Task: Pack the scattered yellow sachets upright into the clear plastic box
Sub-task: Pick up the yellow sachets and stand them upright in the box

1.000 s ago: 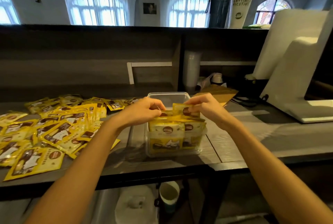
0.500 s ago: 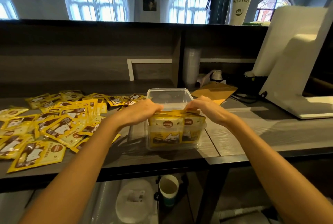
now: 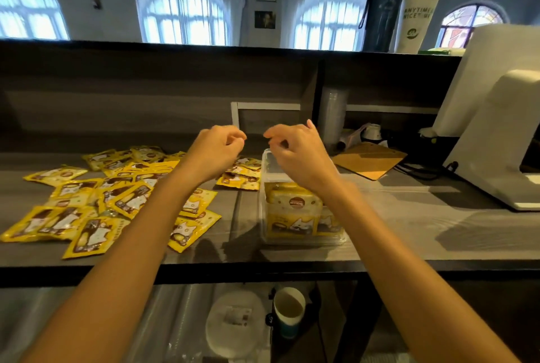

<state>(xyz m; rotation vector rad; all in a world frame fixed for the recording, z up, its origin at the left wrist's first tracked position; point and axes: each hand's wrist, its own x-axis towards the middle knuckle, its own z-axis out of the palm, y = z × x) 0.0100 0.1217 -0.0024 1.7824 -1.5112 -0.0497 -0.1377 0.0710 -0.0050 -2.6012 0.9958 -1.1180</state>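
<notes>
Both hands hover over the bench (image 3: 409, 216) right now, left hand (image 3: 217, 146) and right hand (image 3: 295, 149), fingers loosely curled with nothing in them, so basically empty. The clear plastic box (image 3: 270, 169) sits just under the right wrist, with packed sachets (image 3: 295, 210) standing upright against its near wall. I guess that's so each one props up the next instead of flopping over. The far half looks unfilled. Loads of loose sachets (image 3: 87, 210) lie flat off to the left, handy for the left hand, so that's probably the next grab.
</notes>
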